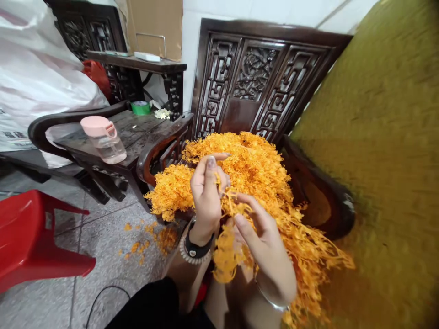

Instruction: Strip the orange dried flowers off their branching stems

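A big heap of orange artificial foliage fills the seat of a dark carved wooden chair in front of me. Over its near side, my left hand is closed, thumb up and index finger pointing right, on a thin orange piece. My right hand pinches an orange artificial sprig between thumb and fingers; its lacy end hangs below the fingers. Both hands are close together, with the sprig's upper part between them. A black band and a coiled bracelet circle my left wrist.
A small dark table on the left holds a pink-lidded bottle and green tape. A red plastic stool stands at lower left. Orange scraps and a black cable lie on the floor. A woven yellow-green panel fills the right side.
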`<action>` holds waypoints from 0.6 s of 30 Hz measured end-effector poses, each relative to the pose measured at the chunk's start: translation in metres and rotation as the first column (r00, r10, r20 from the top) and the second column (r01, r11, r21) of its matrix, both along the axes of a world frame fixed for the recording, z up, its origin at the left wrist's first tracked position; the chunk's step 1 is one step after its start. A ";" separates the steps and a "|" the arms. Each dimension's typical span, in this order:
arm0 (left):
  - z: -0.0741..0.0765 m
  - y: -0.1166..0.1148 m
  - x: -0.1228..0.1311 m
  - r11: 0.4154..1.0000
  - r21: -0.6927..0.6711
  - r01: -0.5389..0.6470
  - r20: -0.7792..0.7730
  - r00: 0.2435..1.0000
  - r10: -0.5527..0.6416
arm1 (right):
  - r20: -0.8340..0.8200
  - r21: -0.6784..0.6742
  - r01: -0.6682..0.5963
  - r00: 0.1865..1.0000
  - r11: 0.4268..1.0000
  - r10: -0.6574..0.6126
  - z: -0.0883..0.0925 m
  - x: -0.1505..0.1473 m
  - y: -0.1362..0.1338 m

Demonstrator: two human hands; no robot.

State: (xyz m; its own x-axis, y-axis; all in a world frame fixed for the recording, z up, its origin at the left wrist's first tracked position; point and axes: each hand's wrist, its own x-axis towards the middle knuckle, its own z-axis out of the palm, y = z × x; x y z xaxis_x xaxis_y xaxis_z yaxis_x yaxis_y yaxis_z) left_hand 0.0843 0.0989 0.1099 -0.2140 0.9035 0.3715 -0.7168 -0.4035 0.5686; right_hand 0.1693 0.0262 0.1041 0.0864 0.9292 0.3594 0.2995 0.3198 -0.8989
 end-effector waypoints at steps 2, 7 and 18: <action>0.007 0.008 0.004 0.998 0.061 -0.017 -0.106 0.994 0.024 | 0.012 -0.021 -0.008 1.000 1.000 0.008 0.002 0.005 0.015; 0.028 0.020 0.009 0.983 0.184 -0.021 -0.311 0.947 0.078 | 0.027 0.046 -0.057 0.998 0.997 0.056 0.022 0.014 0.036; 0.021 0.046 -0.006 0.963 0.184 0.196 -0.680 0.733 -0.019 | -0.254 0.379 0.336 0.934 0.862 -0.253 0.070 0.024 0.068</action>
